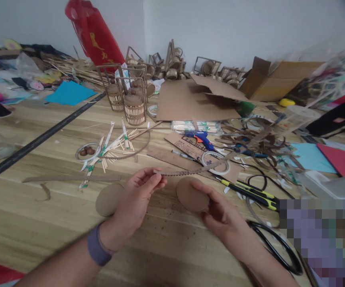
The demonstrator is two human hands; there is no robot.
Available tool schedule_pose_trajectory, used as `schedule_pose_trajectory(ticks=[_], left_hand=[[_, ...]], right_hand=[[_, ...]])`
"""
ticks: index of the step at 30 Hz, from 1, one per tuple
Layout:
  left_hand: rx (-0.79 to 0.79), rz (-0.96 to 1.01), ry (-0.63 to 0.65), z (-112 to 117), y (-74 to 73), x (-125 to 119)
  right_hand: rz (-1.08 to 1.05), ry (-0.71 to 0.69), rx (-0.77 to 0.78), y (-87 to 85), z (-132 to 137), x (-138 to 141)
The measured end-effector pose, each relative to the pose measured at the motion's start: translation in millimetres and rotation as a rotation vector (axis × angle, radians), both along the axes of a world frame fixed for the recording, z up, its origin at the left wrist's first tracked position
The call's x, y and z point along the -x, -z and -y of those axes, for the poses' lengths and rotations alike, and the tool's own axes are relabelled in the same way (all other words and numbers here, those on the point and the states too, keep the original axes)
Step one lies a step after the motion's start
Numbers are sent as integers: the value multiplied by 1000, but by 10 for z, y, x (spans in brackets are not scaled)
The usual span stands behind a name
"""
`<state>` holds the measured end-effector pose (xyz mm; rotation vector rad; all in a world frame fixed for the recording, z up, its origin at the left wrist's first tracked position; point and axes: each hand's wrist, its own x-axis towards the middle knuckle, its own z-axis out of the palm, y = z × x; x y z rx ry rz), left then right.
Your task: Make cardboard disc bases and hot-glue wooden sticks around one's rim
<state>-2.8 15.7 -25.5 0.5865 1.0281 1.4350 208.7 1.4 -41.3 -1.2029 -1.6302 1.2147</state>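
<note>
My left hand (138, 197) pinches one end of a long, thin corrugated cardboard strip (196, 170) that runs up and to the right over the wooden floor. My right hand (217, 209) grips a round cardboard disc (190, 193) by its lower right edge, just below the strip. A second cardboard disc (108, 198) lies flat on the floor to the left of my left hand. A purple band sits on my left wrist.
Near the hands lie a yellow-black utility knife (250, 191), black scissors (275, 247), a tape roll (216, 161), a blue glue gun (200, 137), a pen and scattered chopsticks (112, 145). Small slatted cardboard lanterns (133, 105), flat cardboard sheets (190, 99), a box and a red bag stand farther back.
</note>
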Motion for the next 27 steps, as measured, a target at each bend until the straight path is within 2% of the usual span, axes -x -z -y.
schedule_pose_trajectory(ticks=[5, 11, 16, 22, 27], left_hand=[[17, 16, 3, 0, 0, -4], [42, 28, 12, 9, 23, -22], [65, 37, 28, 12, 19, -21], [73, 37, 31, 13, 10, -39], [79, 24, 53, 23, 19, -46]], right_hand=[[18, 22, -102, -73, 29, 15], [3, -17, 62, -93, 104, 7], [18, -35, 49, -126, 121, 18], [-2, -21, -79, -115, 116, 11], [157, -53, -378, -287, 119, 13]])
